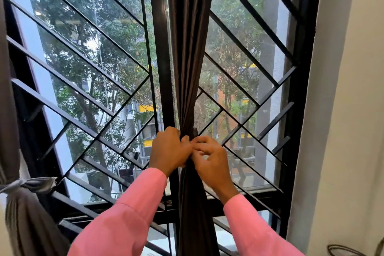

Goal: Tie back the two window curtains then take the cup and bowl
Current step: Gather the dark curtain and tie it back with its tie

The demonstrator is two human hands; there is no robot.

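- No text, label, brand, number or sign can be read anywhere in view.
- The dark curtain [190,58] and the pink sleeves [128,214] carry no legible lettering.
- The yellow panels [146,108] on the building beyond the window are too blurred to show any writing.
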